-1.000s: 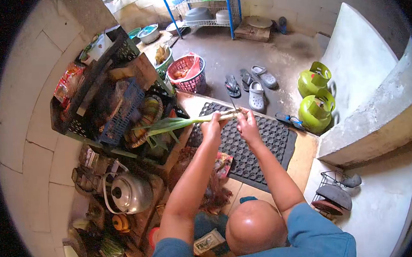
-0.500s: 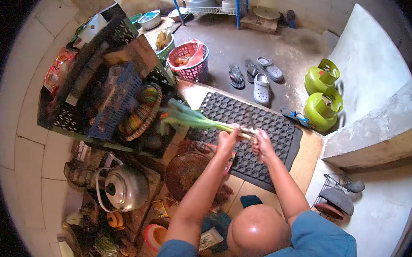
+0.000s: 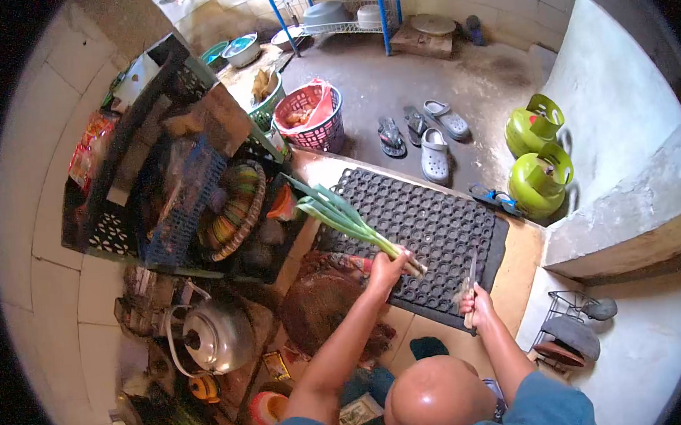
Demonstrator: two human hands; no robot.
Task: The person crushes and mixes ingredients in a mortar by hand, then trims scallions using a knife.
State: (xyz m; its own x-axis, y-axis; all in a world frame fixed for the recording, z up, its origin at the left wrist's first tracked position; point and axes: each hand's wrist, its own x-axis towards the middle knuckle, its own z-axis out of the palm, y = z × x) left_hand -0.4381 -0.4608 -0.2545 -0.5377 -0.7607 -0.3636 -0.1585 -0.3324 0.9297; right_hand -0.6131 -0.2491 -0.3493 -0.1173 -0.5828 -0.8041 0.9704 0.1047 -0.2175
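Observation:
My left hand [image 3: 388, 271] is wrapped round the lower part of a bunch of green leeks [image 3: 348, 218]; their leaves point up and left, and their pale root ends stick out to the right. My right hand [image 3: 478, 305] grips a knife [image 3: 472, 279] with its blade pointing up, over the right edge of the black rubber mat [image 3: 410, 224]. Small pale scraps show beside the knife by my fingers. The two hands are apart. Below my left forearm sits a round dark brown board [image 3: 322, 302].
A metal kettle [image 3: 217, 334] stands at the left, below a dark crate shelf [image 3: 110, 217]. Beyond the mat are a pink basket [image 3: 310, 122], grey clogs [image 3: 434, 155] and green gas cylinders [image 3: 539, 180]. A white low wall [image 3: 618, 221] is at the right.
My hands have separated. The right hand has moved down and right with the knife, away from the root ends. My left hand has lowered the leeks, which now slant more steeply.

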